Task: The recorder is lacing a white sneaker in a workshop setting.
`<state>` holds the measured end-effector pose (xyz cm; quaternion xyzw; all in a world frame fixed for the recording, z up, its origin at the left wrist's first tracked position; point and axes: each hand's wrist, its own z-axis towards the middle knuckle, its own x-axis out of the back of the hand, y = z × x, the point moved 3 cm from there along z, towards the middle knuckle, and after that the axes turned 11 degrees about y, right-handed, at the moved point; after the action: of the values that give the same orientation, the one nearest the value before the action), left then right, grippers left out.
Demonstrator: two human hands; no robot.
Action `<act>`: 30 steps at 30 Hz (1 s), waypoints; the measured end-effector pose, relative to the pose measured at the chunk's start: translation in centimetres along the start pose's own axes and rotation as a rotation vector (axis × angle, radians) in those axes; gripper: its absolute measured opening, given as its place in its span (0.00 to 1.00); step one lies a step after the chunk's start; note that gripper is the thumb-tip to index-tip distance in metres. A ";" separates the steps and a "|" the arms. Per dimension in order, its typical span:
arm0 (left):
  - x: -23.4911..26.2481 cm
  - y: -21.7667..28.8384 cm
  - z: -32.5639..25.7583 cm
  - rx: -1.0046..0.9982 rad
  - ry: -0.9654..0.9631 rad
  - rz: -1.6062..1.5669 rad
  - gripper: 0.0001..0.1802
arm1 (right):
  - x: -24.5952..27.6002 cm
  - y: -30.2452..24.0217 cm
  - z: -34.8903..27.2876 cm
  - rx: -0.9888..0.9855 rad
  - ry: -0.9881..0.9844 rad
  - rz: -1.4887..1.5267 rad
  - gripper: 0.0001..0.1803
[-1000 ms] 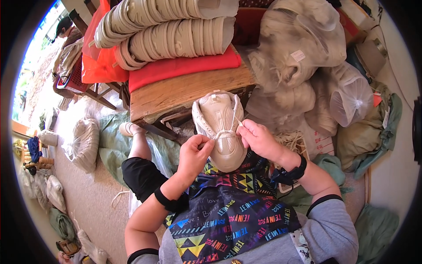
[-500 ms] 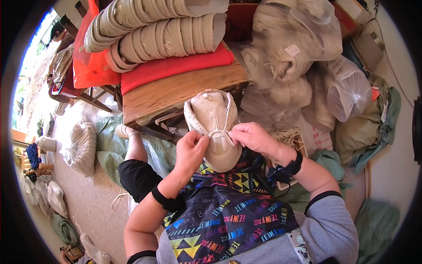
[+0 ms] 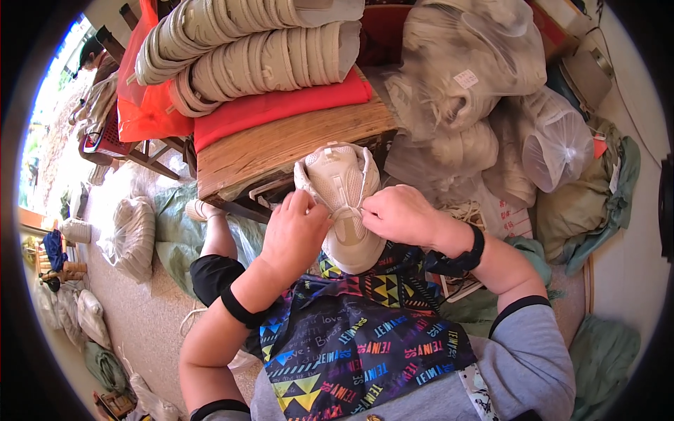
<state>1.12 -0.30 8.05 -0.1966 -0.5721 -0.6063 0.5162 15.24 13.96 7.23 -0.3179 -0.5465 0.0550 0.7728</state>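
A beige shoe upper (image 3: 345, 254) rests over my lap, its toe pointing toward me and its opening away. A pale shoelace (image 3: 346, 210) crosses the lower end of its throat. At the left of the lace, my left hand (image 3: 291, 231) has its fingers curled and pinched on it beside the eyelets. From the other side my right hand (image 3: 401, 216) pinches the lace at the right eyelet edge, knuckles up. Both hands touch the shoe upper, and their fingertips partly hide the lace ends. A dark patterned apron (image 3: 372, 337) lies under my forearms.
Ahead stands a wooden table (image 3: 295, 144) with a folded red cloth (image 3: 281, 112) and nested rows of beige shoe uppers (image 3: 267, 67). Clear plastic bags of uppers (image 3: 470, 63) crowd the right. A tray of laces (image 3: 467, 210) sits beyond my right wrist. Another bag (image 3: 130, 238) lies on the floor left.
My left hand has rolled over the lace, its back now turned up and its elbow farther out. My right hand has turned knuckles-up and shifted slightly. The lace loop looks drawn flatter.
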 end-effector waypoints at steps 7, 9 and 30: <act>1.7 0.8 2.8 -0.339 -0.063 0.237 0.21 | 2.8 -2.6 1.6 0.495 0.113 -0.266 0.14; 1.5 0.8 3.0 -0.412 -0.131 0.263 0.20 | 2.4 -2.0 2.2 0.471 0.033 -0.215 0.18; 1.2 -0.4 3.1 -0.302 -0.120 0.219 0.09 | 1.8 -0.7 5.5 0.335 -0.417 -0.044 0.13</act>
<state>-0.77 1.90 9.65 -0.3685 -0.4796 -0.6126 0.5088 10.92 16.58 10.18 -0.1552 -0.6839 0.1921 0.6865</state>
